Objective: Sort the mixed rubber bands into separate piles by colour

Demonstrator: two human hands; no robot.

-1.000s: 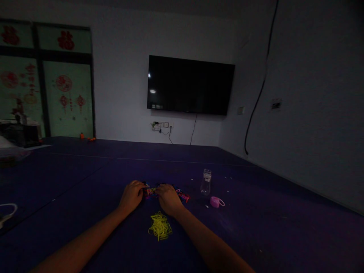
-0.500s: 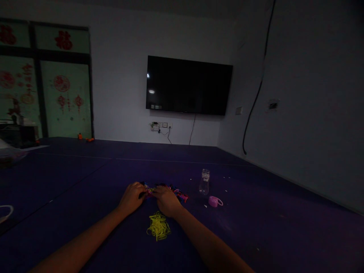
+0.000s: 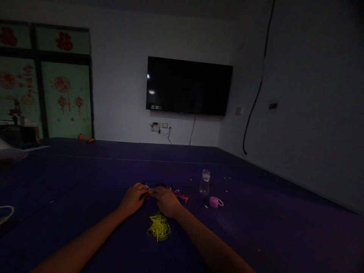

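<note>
A low heap of multicoloured rubber bands (image 3: 179,194) lies on the dark purple floor covering. At the heap's left side, my left hand (image 3: 134,197) has its fingers bent and closed on some of the bands. My right hand (image 3: 165,200) reaches over the middle of the heap, its fingers curled down among the bands and nearly meeting the left fingertips. The fingertips hide exactly which bands they pinch. Closer to me, between my forearms, sits a separate pile of yellow rubber bands (image 3: 159,226), touched by neither hand.
Right of the heap stands a clear bottle (image 3: 204,182) without a lid. Beside it lies a pink cap with a loop (image 3: 214,201). Small white scraps (image 3: 206,206) dot the purple floor covering (image 3: 273,223). A white curved handle (image 3: 8,209) shows at the left edge.
My fingertips have shifted very slightly within the multicoloured heap. The yellow pile, bottle and cap stay where they were.
</note>
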